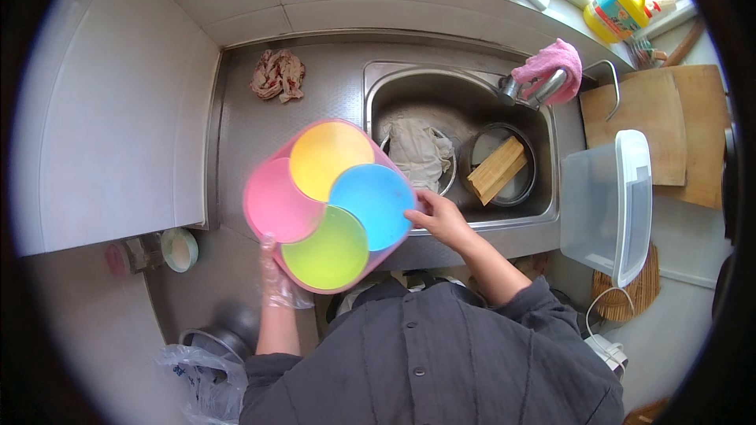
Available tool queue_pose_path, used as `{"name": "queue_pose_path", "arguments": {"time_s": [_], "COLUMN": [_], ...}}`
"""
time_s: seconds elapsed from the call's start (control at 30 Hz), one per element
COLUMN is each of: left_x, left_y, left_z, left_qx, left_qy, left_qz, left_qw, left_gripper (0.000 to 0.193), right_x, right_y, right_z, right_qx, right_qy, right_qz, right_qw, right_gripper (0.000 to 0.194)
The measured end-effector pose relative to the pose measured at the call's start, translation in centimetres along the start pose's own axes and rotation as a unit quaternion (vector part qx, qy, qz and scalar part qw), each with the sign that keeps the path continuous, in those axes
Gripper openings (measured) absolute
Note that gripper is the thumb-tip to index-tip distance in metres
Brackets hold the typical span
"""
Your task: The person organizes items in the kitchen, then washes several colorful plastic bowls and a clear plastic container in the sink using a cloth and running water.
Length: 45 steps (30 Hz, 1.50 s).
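Observation:
Both my hands hold a pink plastic tray [378, 260] with several round compartments in yellow, blue, green and pink. My left hand [276, 274], in a clear plastic glove, grips its lower left edge. The bare right hand [434, 218] pinches the rim on the right, beside the blue compartment. To the right, the stainless steel sink [472, 85] holds a white cloth [416, 150] in a round container and a round pan [531, 156] with yellowish sticks or slats [497, 170] in it. A pink cloth [561, 68] hangs over the faucet [549, 90].
A crumpled cloth [277, 75] lies on the steel counter at the back left. A clear plastic bin [590, 206] and wooden cutting boards [638, 124] stand at the right. Bottles and a yellow jug [617, 12] line the ledge. A plastic bag [207, 383] is at the lower left.

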State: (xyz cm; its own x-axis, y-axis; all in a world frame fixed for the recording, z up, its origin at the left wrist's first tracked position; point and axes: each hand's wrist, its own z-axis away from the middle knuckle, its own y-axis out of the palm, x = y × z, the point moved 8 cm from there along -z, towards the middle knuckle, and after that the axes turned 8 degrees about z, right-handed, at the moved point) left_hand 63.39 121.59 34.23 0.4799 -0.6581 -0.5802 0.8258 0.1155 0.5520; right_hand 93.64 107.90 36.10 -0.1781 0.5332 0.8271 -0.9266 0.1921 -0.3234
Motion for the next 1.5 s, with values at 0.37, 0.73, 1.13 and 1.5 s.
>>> {"name": "queue_pose_path", "arguments": {"time_s": [0.37, 0.73, 1.13, 1.5], "left_x": [5.7, -7.0, -6.3, -7.0], "left_y": [0.0, -0.7, 5.7, 9.1], "left_z": [-1.1, -6.9, -1.2, -5.3], "left_qx": [0.071, 0.045, -0.006, -0.046], "left_qy": [0.100, 0.179, 0.440, 0.380], "left_qz": [-0.026, -0.034, -0.510, -0.674], "left_qw": [0.992, 0.982, 0.739, 0.631], "left_gripper": [0.088, 0.061, 0.048, 0.043], "right_x": [-6.1, 0.7, -4.4, -2.1], "right_y": [-3.2, 4.9, -0.5, 0.1], "right_z": [1.9, -8.5, -2.8, -3.6], "right_qx": [-0.012, 0.077, 0.005, 0.011], "right_qy": [0.080, 0.029, 0.120, 0.033], "right_qz": [-0.030, -0.192, 0.024, 0.077], "right_qw": [0.996, 0.978, 0.992, 0.996], "right_gripper": [0.045, 0.041, 0.034, 0.031]}}
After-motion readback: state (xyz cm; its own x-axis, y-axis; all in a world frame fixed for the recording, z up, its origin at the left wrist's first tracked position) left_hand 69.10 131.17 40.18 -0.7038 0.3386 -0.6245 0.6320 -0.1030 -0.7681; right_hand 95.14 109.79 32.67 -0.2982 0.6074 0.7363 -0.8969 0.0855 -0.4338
